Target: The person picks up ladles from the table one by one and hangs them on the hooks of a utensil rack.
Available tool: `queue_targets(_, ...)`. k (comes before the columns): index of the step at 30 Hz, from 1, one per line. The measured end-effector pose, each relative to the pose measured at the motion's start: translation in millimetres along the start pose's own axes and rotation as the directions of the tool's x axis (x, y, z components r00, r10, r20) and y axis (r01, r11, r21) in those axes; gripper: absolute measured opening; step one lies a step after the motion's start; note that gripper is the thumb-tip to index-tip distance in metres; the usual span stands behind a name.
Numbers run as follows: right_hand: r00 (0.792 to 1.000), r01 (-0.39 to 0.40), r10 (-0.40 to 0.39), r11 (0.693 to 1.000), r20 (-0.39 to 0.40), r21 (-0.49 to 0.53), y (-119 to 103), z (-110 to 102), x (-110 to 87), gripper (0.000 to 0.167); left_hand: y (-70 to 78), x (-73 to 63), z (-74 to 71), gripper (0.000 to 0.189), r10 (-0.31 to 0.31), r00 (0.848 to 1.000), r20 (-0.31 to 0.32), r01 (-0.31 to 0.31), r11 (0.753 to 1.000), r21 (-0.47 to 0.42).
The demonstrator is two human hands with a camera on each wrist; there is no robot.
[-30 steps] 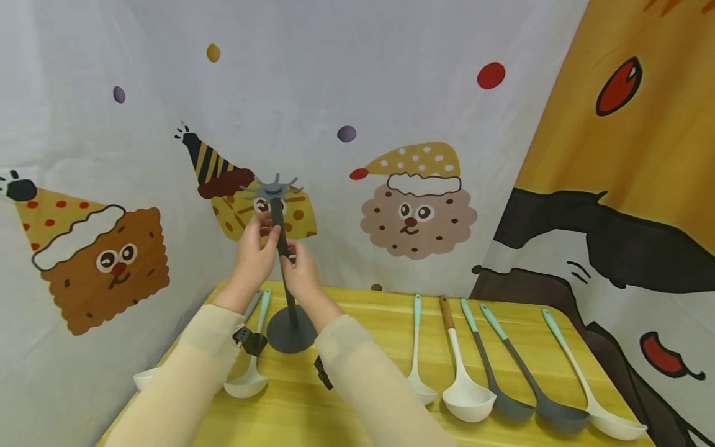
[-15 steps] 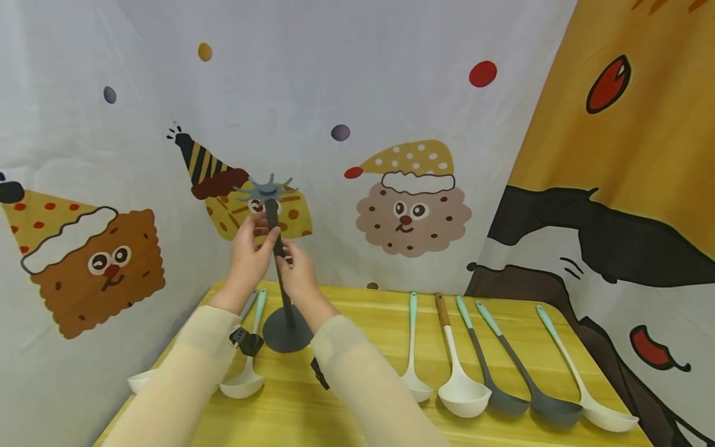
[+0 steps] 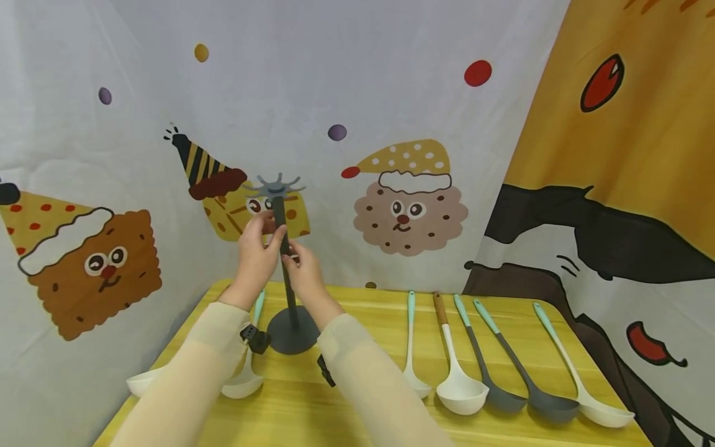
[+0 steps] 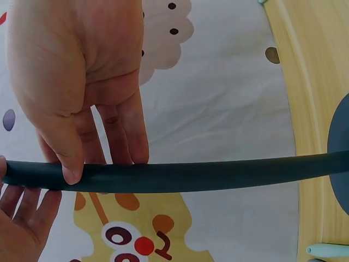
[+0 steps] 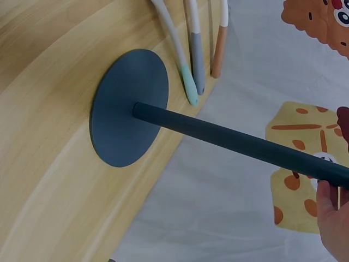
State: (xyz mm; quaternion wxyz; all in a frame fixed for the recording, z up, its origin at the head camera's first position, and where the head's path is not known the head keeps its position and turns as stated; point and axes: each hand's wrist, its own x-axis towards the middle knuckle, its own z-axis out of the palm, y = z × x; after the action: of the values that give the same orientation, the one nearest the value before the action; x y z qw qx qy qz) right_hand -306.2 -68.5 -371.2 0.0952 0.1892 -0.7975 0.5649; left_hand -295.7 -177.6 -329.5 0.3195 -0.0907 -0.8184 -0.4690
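Observation:
A dark grey utensil stand (image 3: pixel 290 298) stands on the table, with a round base (image 3: pixel 293 335) and a ring of lighter grey hooks (image 3: pixel 276 186) at its top. My left hand (image 3: pixel 259 254) holds the upper pole from the left, just below the hooks, thumb on the near side. From the right, my right hand (image 3: pixel 306 273) pinches the pole a little lower. The left wrist view has the right hand (image 4: pixel 76 71) large, its thumb on the pole, while the left hand (image 4: pixel 24 229) shows only partly. In the right wrist view, the right fingertips (image 5: pixel 327 196) touch the pole.
To the right of the stand lie several ladles, among them a white one with a brown handle (image 3: pixel 462 397) and a dark grey one (image 3: pixel 550 406). More ladles, including a white one (image 3: pixel 242 386), lie left, partly behind my sleeve. A printed cloth (image 3: pixel 313 74) hangs behind the table.
The stand has shifted slightly to the right along with both hands, its base included. Both hands keep their hold on the pole. The head view has turned a little.

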Motion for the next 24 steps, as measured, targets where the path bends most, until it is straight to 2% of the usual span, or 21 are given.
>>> queue_targets(3,1.000,-0.002,0.002,1.000,-0.001,0.010,2,-4,-0.3,0.036,1.2,0.4,4.4,0.039,0.016,1.000,-0.002,-0.017,1.000,-0.008)
queue_targets(8,1.000,-0.009,0.009,1.000,0.011,-0.006,4,-12,-0.3,0.037,5.3,1.5,10.0,0.039,-0.006,1.000,-0.005,0.006,1.000,-0.023)
queue_targets(14,1.000,-0.009,0.009,1.000,0.015,0.000,8,-25,-0.6,0.039,13.2,3.0,19.2,0.037,-0.028,0.999,0.019,0.029,0.999,-0.026)
queue_targets(24,1.000,0.011,-0.011,1.000,0.016,-0.019,20,-42,-0.7,0.041,21.1,2.5,34.2,0.038,-0.021,0.999,0.036,0.023,0.998,-0.052)
